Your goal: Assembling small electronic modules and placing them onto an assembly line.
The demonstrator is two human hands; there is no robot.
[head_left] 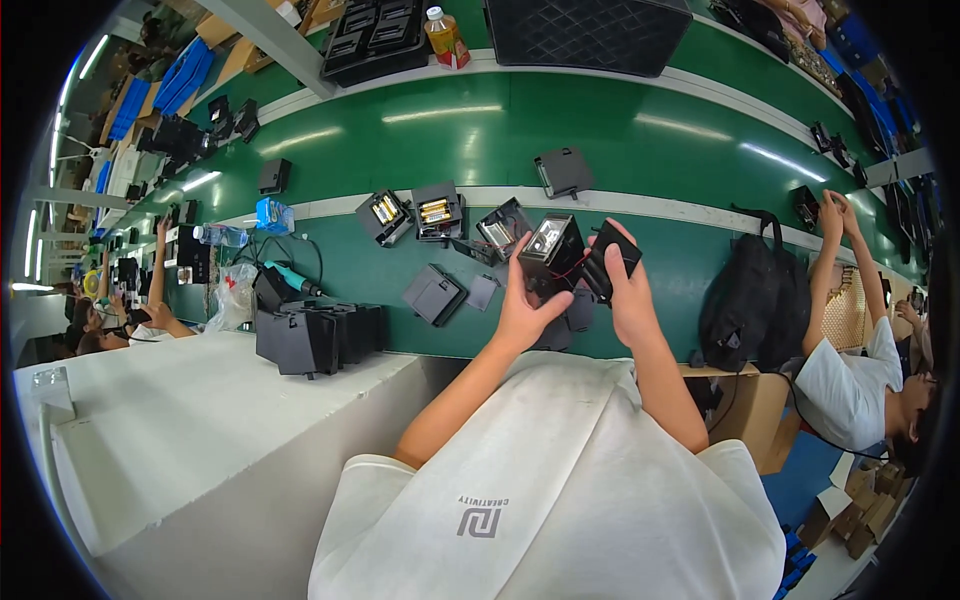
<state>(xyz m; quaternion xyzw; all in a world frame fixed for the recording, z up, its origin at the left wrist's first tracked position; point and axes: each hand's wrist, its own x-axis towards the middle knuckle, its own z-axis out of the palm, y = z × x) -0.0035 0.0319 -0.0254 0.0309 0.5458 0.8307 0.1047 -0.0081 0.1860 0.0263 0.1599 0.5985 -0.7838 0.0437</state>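
Perhaps batteries (547, 237) in black case (552, 262)

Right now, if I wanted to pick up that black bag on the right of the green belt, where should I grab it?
Take the black bag by the loop handle at its top, coming from the far side of the green belt. The loop stands free of the body, while the rest looks soft and slumped, offering no firm edge.

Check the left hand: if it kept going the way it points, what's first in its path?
The left hand points up and away, already gripping the open black box. Beyond it, probably the open black case on the green belt; depth is unclear.
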